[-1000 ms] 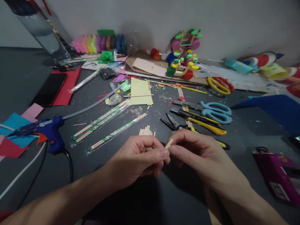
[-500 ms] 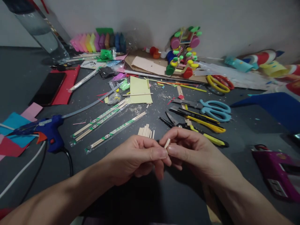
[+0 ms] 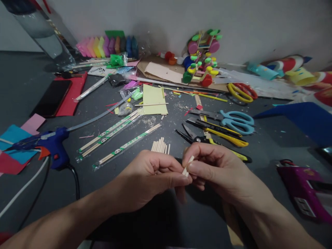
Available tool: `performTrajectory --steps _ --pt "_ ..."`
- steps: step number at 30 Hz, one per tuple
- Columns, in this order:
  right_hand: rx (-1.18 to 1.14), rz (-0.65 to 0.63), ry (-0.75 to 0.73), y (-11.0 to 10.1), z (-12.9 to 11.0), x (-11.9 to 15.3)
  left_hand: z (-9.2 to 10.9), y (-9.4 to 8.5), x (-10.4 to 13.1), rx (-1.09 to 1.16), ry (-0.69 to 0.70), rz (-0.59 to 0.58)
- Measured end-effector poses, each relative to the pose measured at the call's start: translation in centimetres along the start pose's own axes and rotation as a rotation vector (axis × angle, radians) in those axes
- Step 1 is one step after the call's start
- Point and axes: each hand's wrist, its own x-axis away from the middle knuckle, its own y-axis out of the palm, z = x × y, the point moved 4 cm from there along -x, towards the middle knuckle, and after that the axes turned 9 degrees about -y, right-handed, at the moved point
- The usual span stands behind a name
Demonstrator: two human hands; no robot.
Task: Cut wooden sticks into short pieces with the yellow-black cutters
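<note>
Between my fingertips is a short pale wooden stick [image 3: 191, 159], tilted up to the right. My left hand [image 3: 158, 174] pinches its lower end between thumb and fingers. Thumb and forefinger of my right hand [image 3: 212, 166] close on the stick's upper part. Just beyond my left hand lies a row of short cut wooden sticks [image 3: 160, 145], partly covered by that hand. Pruning shears [image 3: 198, 139] with yellow-and-black handles lie beyond my right hand, which hides part of them.
Wrapped chopsticks [image 3: 127, 145] and a blue glue gun [image 3: 55, 147] lie to the left. Beyond my right hand are a yellow utility knife [image 3: 225, 135] and blue-handled scissors [image 3: 234, 121]. Colourful wheeled models [image 3: 201, 72] stand by the wall. A purple device [image 3: 298, 190] sits at right.
The wooden stick now shows more of its length between my fingers, and my left thumb has slid lower along it. The things on the table stay where they were.
</note>
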Motion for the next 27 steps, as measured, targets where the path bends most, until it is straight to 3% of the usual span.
performTrajectory --steps 10,17,21,27 --pt "0.111 0.014 0.002 0.1 -0.1 0.3 -0.5 -0.4 -0.4 -0.007 -0.113 -0.017" --pt "0.299 0.119 -0.129 0.1 -1.2 0.4 0.1 -0.1 0.3 -0.131 -0.006 0.036" --pt "0.298 0.136 -0.130 0.1 -1.0 0.4 -0.1 0.0 0.4 -0.179 -0.038 0.071" --pt "0.318 0.148 -0.146 -0.1 -0.9 0.3 -0.2 -0.1 0.3 -0.250 0.045 0.071"
